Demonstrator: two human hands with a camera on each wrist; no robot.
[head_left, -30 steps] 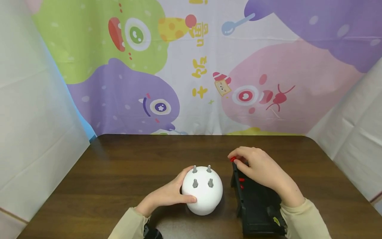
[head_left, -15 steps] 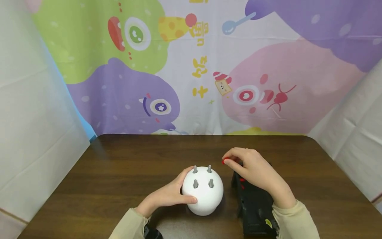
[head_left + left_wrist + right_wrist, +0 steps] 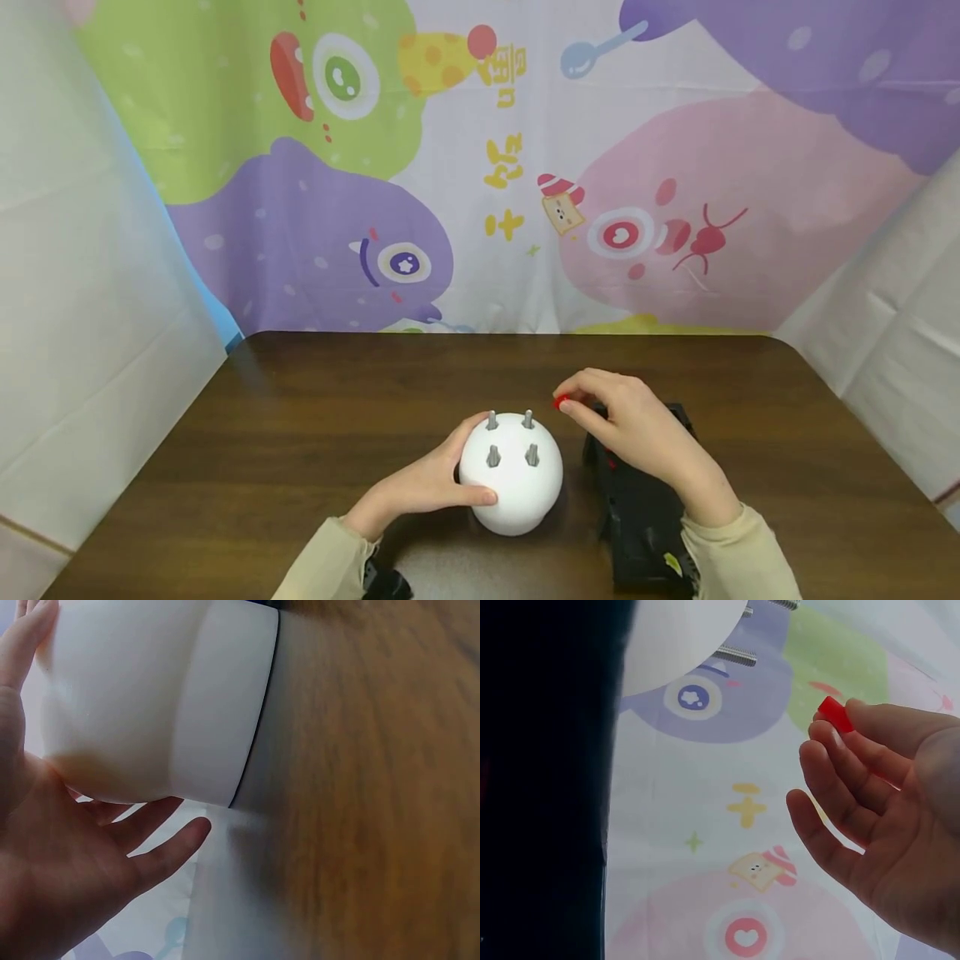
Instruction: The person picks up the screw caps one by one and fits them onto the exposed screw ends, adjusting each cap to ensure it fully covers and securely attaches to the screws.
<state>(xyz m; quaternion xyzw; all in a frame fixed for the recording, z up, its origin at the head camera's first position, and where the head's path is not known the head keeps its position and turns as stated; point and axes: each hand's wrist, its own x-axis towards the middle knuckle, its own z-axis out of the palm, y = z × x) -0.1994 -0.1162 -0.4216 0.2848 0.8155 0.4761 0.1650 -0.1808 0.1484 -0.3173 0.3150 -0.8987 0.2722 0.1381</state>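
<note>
A round white dome (image 3: 517,500) stands on the table with several threaded metal bolts (image 3: 532,455) sticking up from its top. My left hand (image 3: 429,482) grips its left side, thumb across the front and the other fingers behind. In the left wrist view the white wall (image 3: 127,697) curves down to a straight band near the tabletop. Beyond the dome, to its right, my right hand (image 3: 637,421) pinches a small red piece (image 3: 835,714) between thumb and index finger. That piece is raised, apart from the bolts, and the remaining fingers curve loosely below it.
A long black tray (image 3: 648,525) stands right of the dome, under the right forearm; another bit of red (image 3: 611,464) shows at its left side. A dark object (image 3: 386,583) lies by the left sleeve. A cartoon-printed curtain (image 3: 510,167) hangs behind the brown table (image 3: 337,392).
My right hand has lifted the red piece away from the tray's far left corner and moved it left toward the dome, slowing lately. The left hand keeps its hold on the dome.
</note>
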